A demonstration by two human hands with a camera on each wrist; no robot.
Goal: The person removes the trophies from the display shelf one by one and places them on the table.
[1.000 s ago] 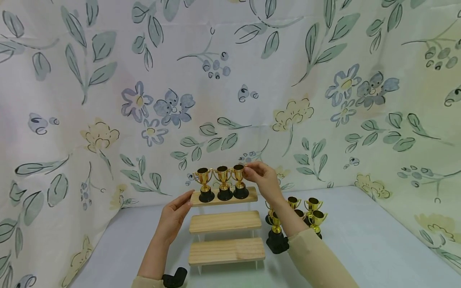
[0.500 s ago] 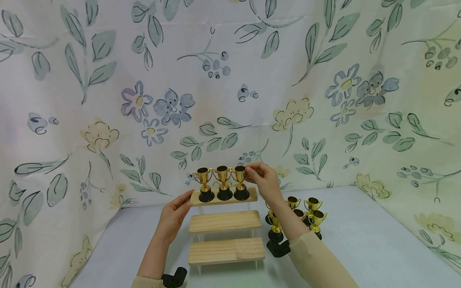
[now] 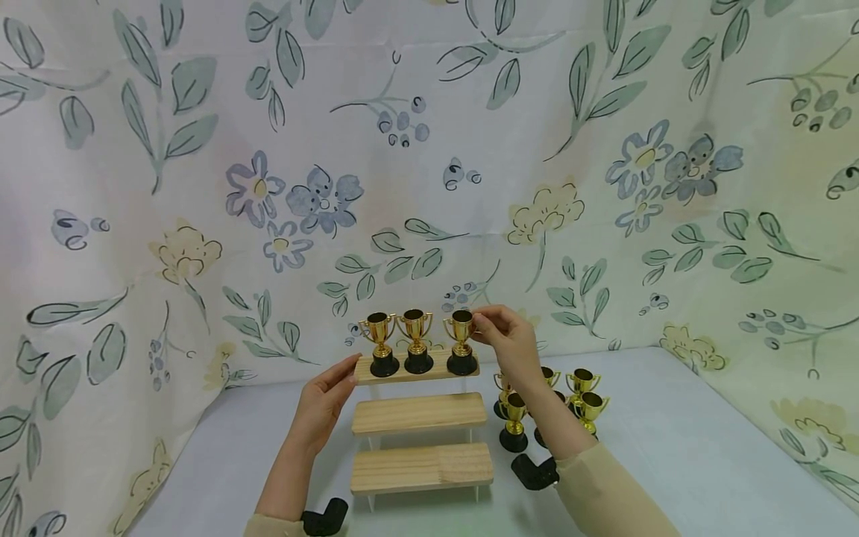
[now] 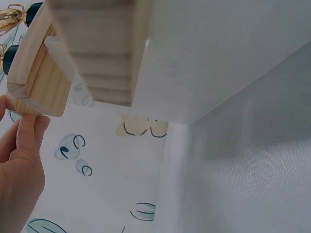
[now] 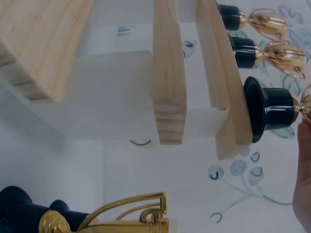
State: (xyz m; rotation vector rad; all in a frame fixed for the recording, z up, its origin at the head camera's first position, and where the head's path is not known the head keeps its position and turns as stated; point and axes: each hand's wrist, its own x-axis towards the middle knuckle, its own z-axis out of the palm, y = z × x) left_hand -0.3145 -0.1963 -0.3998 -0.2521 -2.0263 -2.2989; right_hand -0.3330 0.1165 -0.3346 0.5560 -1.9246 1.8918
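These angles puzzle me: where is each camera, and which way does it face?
Head: on the head, facing forward and down at shelves and trophies; left hand, right hand and arms show.
Left wrist: worn there, facing shelves; left hand shows.
Right wrist: worn there, facing shelves; part of right hand shows.
Both wrist views share shelves and trophies.

person: left hand [image 3: 323, 408] and right hand [image 3: 511, 343] bare | left sleeve [image 3: 277, 526]: plain pale beige, only its end in view | left wrist unit [image 3: 326, 519]: matte black, bent, blocky, rounded corners | right sleeve [image 3: 609, 494]: matching beige, longer stretch visible | right wrist unit [image 3: 535, 473]: black, likewise angled
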